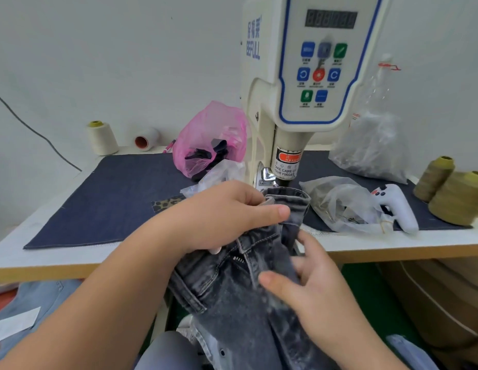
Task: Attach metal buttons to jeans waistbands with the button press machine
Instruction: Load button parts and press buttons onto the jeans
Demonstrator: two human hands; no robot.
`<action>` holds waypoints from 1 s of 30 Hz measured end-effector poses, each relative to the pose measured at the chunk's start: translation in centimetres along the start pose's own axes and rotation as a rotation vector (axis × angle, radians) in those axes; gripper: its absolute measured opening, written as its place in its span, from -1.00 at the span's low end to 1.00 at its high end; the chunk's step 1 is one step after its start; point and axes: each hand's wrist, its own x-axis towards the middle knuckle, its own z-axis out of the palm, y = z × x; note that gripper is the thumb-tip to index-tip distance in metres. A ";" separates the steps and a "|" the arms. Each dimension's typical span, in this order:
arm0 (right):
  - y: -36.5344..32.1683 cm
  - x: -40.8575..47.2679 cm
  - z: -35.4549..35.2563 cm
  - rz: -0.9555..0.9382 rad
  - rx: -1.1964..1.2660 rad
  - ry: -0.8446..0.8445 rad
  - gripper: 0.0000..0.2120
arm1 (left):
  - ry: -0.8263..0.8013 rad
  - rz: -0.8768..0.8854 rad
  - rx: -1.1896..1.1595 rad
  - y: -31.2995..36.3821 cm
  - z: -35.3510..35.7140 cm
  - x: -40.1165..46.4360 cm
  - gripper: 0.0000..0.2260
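A pair of dark grey jeans (232, 292) hangs over the table's front edge, its waistband end (294, 202) pushed up under the head of the cream button press machine (288, 145). My left hand (227, 214) grips the waistband just in front of the press, thumb on top of the fabric. Lower down, my right hand (310, 276) holds the jeans beside the zipper, with its thumb pressed on the denim and its fingers behind the fabric. The press die is partly hidden behind the waistband.
A navy cloth (107, 193) covers the white table (392, 243). A pink bag (211, 137) sits left of the machine, clear plastic bags (344, 201) and a white handheld device (398, 206) right. Thread cones stand at far left (101, 138) and right (456, 198).
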 end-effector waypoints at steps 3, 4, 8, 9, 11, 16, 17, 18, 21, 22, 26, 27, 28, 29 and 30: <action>-0.6 0.2 -1.6 -0.036 0.267 0.025 -0.58 | -0.084 -0.038 -0.053 -0.8 -1.2 -0.4 -0.47; -0.9 0.1 -2.3 -0.044 0.342 0.016 -0.62 | -0.098 -0.038 -0.047 -1.1 -1.5 -0.7 -0.44; -1.4 -0.1 -4.8 -0.033 0.484 0.014 -0.59 | -0.042 -0.003 -0.084 -2.3 -2.3 -1.4 -0.45; -1.4 0.1 -5.3 -0.033 0.490 0.034 -0.63 | -0.068 0.016 -0.111 -2.6 -2.3 -1.5 -0.52; -1.5 0.3 -6.3 -0.037 0.516 0.072 -0.75 | -0.125 0.038 -0.183 -3.2 -2.1 -1.6 -0.66; -1.0 -0.6 -7.2 0.015 0.689 0.051 -0.41 | -0.190 0.077 -0.343 -4.4 -0.6 -1.4 -0.65; -0.4 -0.7 -7.5 0.053 0.719 0.076 -0.24 | -0.172 0.120 -0.341 -4.6 -0.4 -1.4 -0.74; -0.2 -0.8 -7.6 0.088 0.743 0.107 -0.13 | -0.144 0.168 -0.335 -4.7 -0.2 -1.4 -0.81; 0.3 -0.8 -8.0 0.089 0.761 0.138 -0.15 | -0.106 0.278 -0.371 -4.5 0.2 -1.6 -0.90; 0.4 -0.8 -8.0 0.081 0.702 0.153 -0.26 | -0.112 0.301 -0.398 -4.3 0.3 -1.6 -0.91; 0.0 -0.5 -7.0 0.020 0.385 0.273 -0.60 | -0.104 0.370 -0.453 -2.9 0.9 -1.4 -0.90; 0.1 -0.5 -6.5 0.012 0.339 0.295 -0.53 | -0.092 0.398 -0.443 -2.5 1.0 -1.4 -0.90; 0.4 -0.4 -5.9 0.013 0.267 0.324 -0.42 | -0.083 0.427 -0.439 -2.1 1.0 -1.4 -0.90; 0.8 -0.5 -5.4 0.008 0.164 0.354 -0.29 | -0.072 0.455 -0.441 -1.8 1.0 -1.4 -0.90; 1.1 -0.5 -5.0 -0.005 0.032 0.376 -0.17 | -0.059 0.476 -0.445 -1.4 1.0 -1.4 -0.91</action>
